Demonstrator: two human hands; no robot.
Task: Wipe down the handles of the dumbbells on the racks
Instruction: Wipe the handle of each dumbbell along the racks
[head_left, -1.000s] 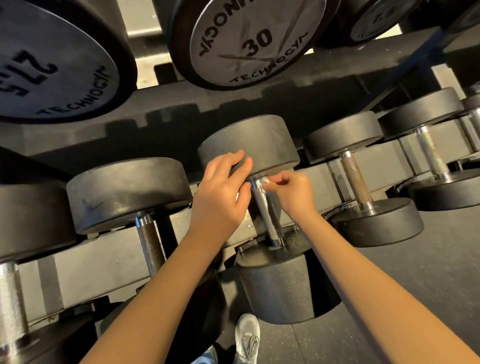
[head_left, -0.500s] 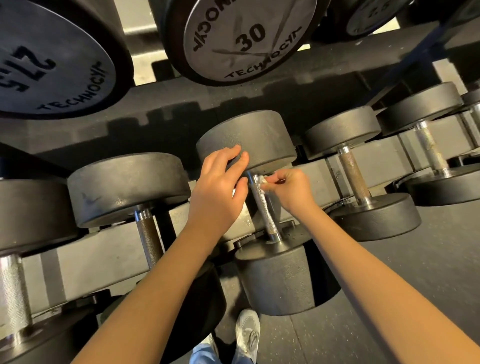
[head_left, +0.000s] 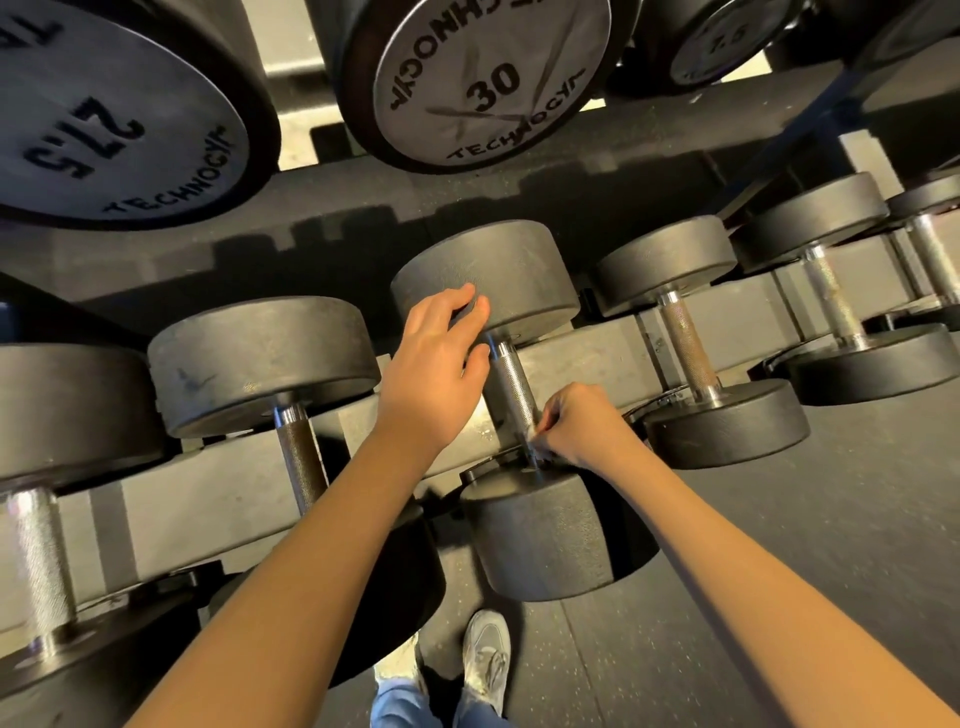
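Note:
A black dumbbell lies on the lower rack in the middle of the view, with a knurled metal handle (head_left: 511, 384) between its far head (head_left: 514, 270) and near head (head_left: 540, 540). My left hand (head_left: 436, 364) rests with relaxed fingers on the far head, beside the top of the handle. My right hand (head_left: 576, 428) pinches a small white wipe (head_left: 534, 434) against the lower end of the handle, close to the near head. Most of the wipe is hidden by my fingers.
More dumbbells sit on the same rack: one on the left with a dark handle (head_left: 301, 462), others on the right (head_left: 691, 348). Large heads marked 27.5 (head_left: 104, 130) and 30 (head_left: 493, 83) hang overhead on the upper tier. My shoe (head_left: 485, 660) stands on the dark floor below.
My right hand has slid the wipe down the handle from its top end to its bottom end. My left hand has stayed on the far head.

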